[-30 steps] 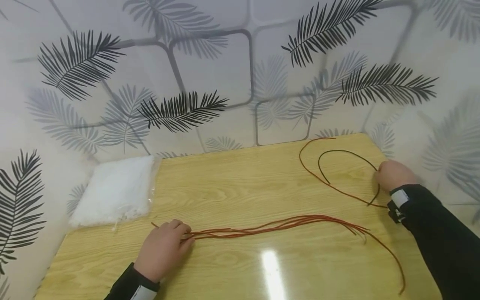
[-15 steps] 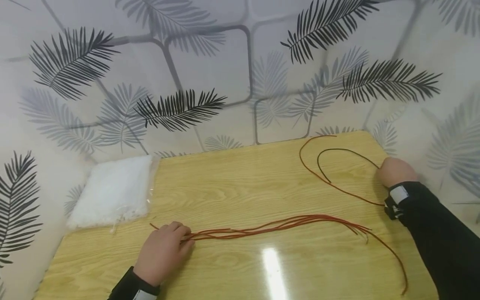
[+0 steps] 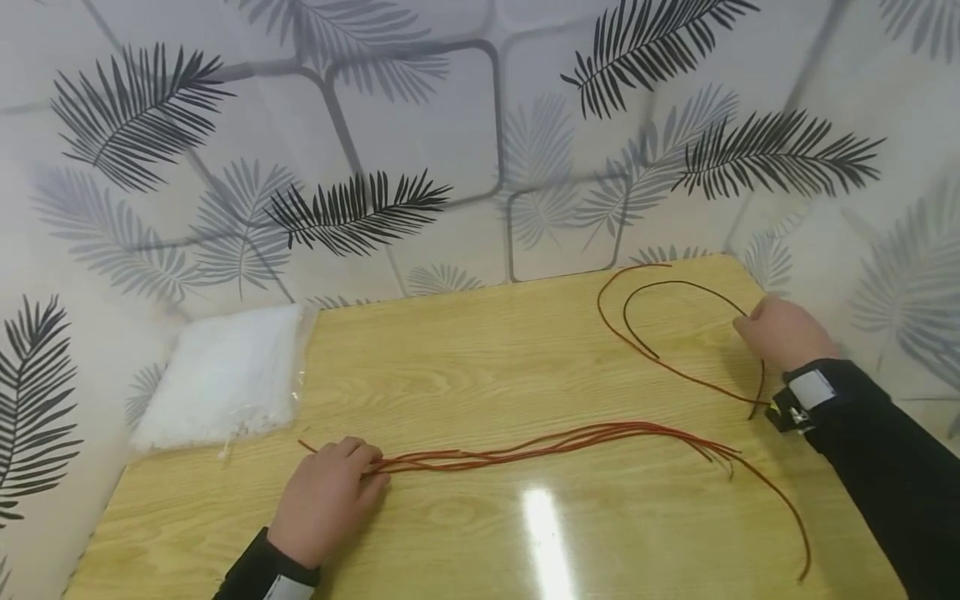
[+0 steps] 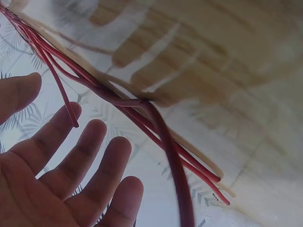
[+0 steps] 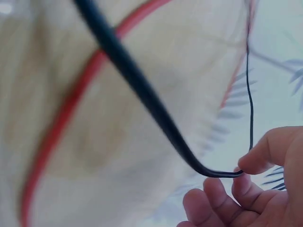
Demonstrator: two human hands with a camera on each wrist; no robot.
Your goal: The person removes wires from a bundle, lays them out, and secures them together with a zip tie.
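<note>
Thumb and index finger of my right hand (image 3: 787,333) pinch a thin black wire (image 5: 147,99), lifting its middle above the table's right side. Its curved left part runs to a tip lying by a single red wire (image 5: 73,97). In the right wrist view the other fingers are loosely bent beneath the pinch. At the left, my left hand (image 3: 326,500) rests over one end of a bundle of red wires (image 3: 540,450). The left wrist view shows its fingers (image 4: 94,161) spread and relaxed beside the wires, not curled round them.
A clear plastic bag (image 3: 225,375) full of white bits lies at the table's back left corner. Behind the wooden table (image 3: 450,375) stands a wall (image 3: 420,125) with a leaf pattern. One red wire end trails toward the front right.
My right hand has risen slightly and shifted left, and the black wire's loop has moved left with it. The wire's lower end shows again below the hand. My left hand stays in place.
</note>
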